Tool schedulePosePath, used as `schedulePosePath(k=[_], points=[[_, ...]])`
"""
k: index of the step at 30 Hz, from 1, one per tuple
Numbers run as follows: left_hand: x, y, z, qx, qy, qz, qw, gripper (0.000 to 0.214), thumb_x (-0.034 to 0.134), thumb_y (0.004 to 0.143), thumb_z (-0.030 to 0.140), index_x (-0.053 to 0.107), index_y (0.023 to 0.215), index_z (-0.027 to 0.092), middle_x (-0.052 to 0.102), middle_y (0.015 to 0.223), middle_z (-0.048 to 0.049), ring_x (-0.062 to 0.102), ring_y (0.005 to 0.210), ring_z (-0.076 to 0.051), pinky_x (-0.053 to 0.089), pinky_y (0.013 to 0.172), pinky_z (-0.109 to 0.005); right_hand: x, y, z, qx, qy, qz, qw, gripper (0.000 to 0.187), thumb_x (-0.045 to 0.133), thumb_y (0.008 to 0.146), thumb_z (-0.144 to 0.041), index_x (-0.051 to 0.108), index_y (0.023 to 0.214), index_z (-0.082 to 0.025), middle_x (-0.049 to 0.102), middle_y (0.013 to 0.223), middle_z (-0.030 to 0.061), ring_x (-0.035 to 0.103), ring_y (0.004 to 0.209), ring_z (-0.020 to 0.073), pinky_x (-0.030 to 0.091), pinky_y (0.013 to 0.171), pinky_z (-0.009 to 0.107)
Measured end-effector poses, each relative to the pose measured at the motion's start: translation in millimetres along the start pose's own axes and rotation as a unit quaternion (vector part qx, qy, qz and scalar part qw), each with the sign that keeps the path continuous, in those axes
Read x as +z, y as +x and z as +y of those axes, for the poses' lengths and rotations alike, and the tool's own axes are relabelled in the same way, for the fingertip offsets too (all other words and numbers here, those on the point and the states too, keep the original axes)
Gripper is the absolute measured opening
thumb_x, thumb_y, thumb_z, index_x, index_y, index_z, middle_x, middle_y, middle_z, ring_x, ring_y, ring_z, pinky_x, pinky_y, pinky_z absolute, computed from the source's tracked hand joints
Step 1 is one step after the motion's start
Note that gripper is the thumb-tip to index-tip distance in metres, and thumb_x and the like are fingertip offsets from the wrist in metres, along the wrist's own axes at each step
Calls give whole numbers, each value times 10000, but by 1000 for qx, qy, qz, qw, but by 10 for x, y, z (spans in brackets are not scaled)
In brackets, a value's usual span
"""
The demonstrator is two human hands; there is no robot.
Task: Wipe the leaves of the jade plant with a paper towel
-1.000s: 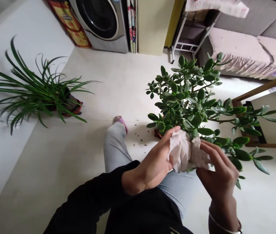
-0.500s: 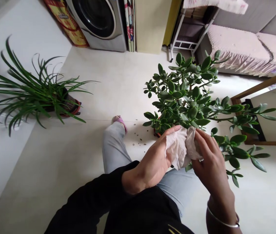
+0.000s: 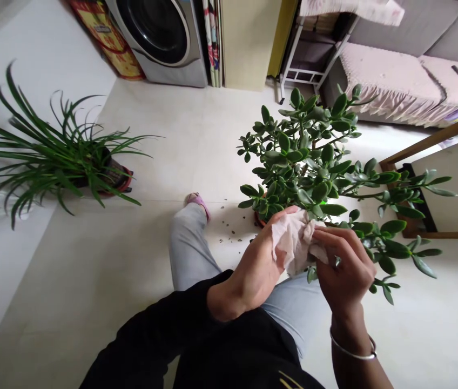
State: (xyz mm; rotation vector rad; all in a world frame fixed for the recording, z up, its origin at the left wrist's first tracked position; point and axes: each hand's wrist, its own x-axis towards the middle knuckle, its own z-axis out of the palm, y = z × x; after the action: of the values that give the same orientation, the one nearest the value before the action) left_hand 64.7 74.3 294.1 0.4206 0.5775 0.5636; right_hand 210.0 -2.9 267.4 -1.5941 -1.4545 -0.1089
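Plant: jade plant point(image 3: 302, 151), thick glossy oval leaves on branching stems, dense crown, one long branch reaching right. Looks healthy from here, no obvious damage.
Pot: terracotta pot point(image 3: 260, 219), mostly hidden under the foliage, only a bit of rim showing. Stands on the pale tile floor point(image 3: 132, 119), just ahead of the hands and beside the person's raised knee.
Tissue: crumpled pale pink paper tissue point(image 3: 294, 243), bunched between both hands, right under the lower leaves.
Left hand point(image 3: 253, 267): half closed, fingers curled around the tissue's left side, black sleeve point(image 3: 160, 329) up to the wrist.
Right hand point(image 3: 344, 265): half closed, fingers point(image 3: 334, 237) pressed on the tissue's right side, silver bangle point(image 3: 352, 350) on the wrist.
Contact: both hands grasp the tissue. Hard to tell from this angle whether a leaf is pinched inside it; one small leaf point(image 3: 312, 274) sticks out just below.
Floor bits: small dark specks point(image 3: 229, 229) scattered left of the pot.
Person: seated on the floor, light grey-blue trousers point(image 3: 188, 248), pink slipper point(image 3: 196, 200).
Surroundings: spider plant point(image 3: 51, 154) in a red-rimmed pot point(image 3: 121, 183) at left; washing machine point(image 3: 156, 38) and white metal rack point(image 3: 305, 59) ahead; sofa point(image 3: 391, 81) with a pink cover at upper right; wooden frame point(image 3: 435, 178) at right.
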Motion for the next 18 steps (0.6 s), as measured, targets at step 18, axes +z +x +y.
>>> schedulePosePath(k=[18], points=[[-307, -241, -37, 404, 437, -56, 802, 409, 613, 1001, 308, 601, 1404, 243, 671, 1330, -109, 618, 1294, -261, 511, 1120, -414, -405, 248, 176, 319, 15, 79, 944, 282, 507, 965, -407, 606, 789, -211, 564, 726, 4, 513, 660, 164, 413, 587, 296]])
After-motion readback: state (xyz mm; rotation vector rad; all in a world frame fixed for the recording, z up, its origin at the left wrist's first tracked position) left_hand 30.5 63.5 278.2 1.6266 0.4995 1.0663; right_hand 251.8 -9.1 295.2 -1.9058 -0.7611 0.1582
